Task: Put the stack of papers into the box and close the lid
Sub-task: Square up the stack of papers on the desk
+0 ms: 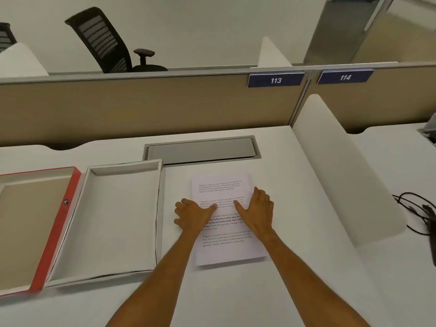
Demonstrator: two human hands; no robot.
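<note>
A stack of white printed papers [224,249] lies flat on the desk, right of centre. My left hand [193,215] rests on its left edge, thumb on the top sheet and fingers curled at the side. My right hand [258,208] lies on the stack's right edge, thumb pointing inward across the page. To the left stands an open white box [118,208], shallow and with nothing in it. Its red-edged lid [68,213] lies open flat further left, inside facing up.
A grey cable hatch [200,151] is set into the desk behind the papers. A white divider [342,173] bounds the desk on the right, with black cables [420,213] beyond it. A beige partition with signs 113 and 114 runs along the back; a black chair [106,43] stands behind.
</note>
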